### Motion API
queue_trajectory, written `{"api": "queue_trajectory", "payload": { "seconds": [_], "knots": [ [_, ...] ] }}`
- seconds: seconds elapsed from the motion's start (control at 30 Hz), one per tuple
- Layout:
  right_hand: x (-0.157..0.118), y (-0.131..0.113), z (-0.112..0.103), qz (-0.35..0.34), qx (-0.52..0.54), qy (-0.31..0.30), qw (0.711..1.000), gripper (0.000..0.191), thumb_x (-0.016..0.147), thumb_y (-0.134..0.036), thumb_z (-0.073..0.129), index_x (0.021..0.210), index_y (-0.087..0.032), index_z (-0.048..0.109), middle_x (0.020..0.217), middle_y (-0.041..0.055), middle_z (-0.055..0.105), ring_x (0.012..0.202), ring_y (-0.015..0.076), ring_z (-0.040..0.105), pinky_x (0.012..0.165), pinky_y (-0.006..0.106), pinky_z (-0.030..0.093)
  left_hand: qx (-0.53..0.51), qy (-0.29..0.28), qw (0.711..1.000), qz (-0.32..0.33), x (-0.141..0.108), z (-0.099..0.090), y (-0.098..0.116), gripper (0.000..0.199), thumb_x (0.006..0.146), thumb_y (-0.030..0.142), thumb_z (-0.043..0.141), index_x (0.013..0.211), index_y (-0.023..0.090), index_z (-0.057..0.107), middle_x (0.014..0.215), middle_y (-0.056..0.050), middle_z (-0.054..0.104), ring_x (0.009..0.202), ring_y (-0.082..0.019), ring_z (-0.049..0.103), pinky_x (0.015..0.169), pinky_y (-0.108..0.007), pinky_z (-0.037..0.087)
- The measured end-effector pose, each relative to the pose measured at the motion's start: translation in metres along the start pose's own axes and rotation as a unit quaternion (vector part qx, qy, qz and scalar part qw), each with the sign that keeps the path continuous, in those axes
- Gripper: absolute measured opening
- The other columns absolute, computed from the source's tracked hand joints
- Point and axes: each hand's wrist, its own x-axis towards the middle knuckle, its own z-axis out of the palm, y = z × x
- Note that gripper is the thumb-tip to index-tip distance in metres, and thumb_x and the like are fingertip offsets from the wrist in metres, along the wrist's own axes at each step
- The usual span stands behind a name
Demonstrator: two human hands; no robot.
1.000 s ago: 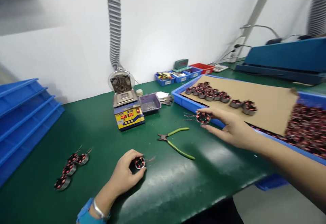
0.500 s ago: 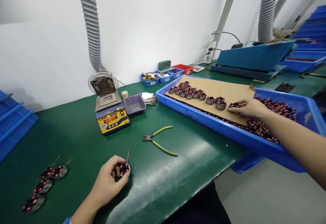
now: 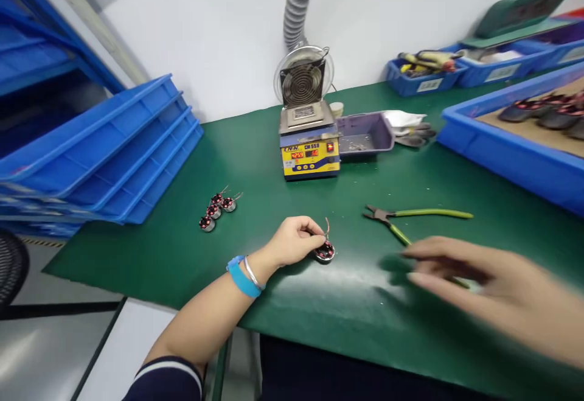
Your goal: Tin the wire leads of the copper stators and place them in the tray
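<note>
In the head view my left hand (image 3: 296, 241) pinches the wire leads or upper edge of a small round motor stator (image 3: 325, 253) with red copper windings. The stator rests on the green table, a thin wire standing up from it. My right hand (image 3: 474, 285) is blurred, thumb and fingers apart, and I see nothing between them. It hovers over the lower handle of the green-handled cutting pliers (image 3: 378, 214), hiding part of it. Several more stators (image 3: 213, 211) with wires lie together farther left.
A yellow-and-blue solder pot (image 3: 310, 151) with a fan stands at the back, a purple tray (image 3: 365, 133) beside it. Blue crates (image 3: 114, 151) are stacked at left. At right is a large blue tray (image 3: 511, 163) with stators on cardboard. Small blue bins (image 3: 426, 78) line the wall.
My right hand has left the stators on the cardboard and come back over the table near the pliers. The view has swung left. My left hand still holds its stator.
</note>
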Motion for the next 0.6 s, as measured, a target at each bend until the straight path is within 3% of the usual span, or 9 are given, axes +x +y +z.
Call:
{"api": "queue_trajectory", "payload": {
  "seconds": [0.1,0.2,0.4,0.6],
  "knots": [
    [0.04,-0.022,0.055,0.046,0.105,-0.114,0.987,0.033,0.079,-0.05,0.063,0.086,-0.017,0.065,0.066,0.0056,0.066,0.054,0.0173,0.062,0.05,0.03,0.053,-0.065,0.003,0.998,-0.008,0.004,0.003,0.001,0.017,0.06,0.015,0.069,0.07,0.011,0.056,0.061,0.0,0.063,0.055,-0.008,0.058,0.056,-0.019,0.044],
    [0.065,-0.03,0.086,0.088,0.212,-0.109,0.967,0.04,0.072,-0.05,0.069,0.091,-0.015,0.06,0.065,0.0046,0.066,0.055,0.0161,0.062,0.053,0.03,0.054,-0.095,0.011,0.995,0.006,0.004,0.002,0.0,0.018,0.058,0.015,0.07,0.069,0.011,0.056,0.056,0.003,0.059,0.047,-0.004,0.051,0.05,-0.017,0.039],
    [0.063,-0.027,0.1,0.096,0.256,-0.074,0.959,0.05,0.07,-0.048,0.072,0.103,-0.014,0.057,0.07,0.0057,0.068,0.059,0.0149,0.061,0.056,0.028,0.054,-0.138,0.029,0.99,0.008,0.007,-0.003,-0.002,0.027,0.054,0.021,0.077,0.066,0.012,0.054,0.05,0.006,0.052,0.046,-0.003,0.048,0.048,-0.017,0.037],
    [0.058,-0.029,0.102,0.051,0.242,-0.018,0.969,0.038,0.077,-0.035,0.064,0.108,-0.016,0.054,0.071,0.0025,0.063,0.057,0.0126,0.058,0.055,0.027,0.052,-0.132,0.023,0.99,-0.032,0.005,-0.004,0.0,0.028,0.057,0.023,0.076,0.072,0.011,0.057,0.05,0.005,0.052,0.041,-0.003,0.044,0.041,-0.015,0.028]
  ]
}}
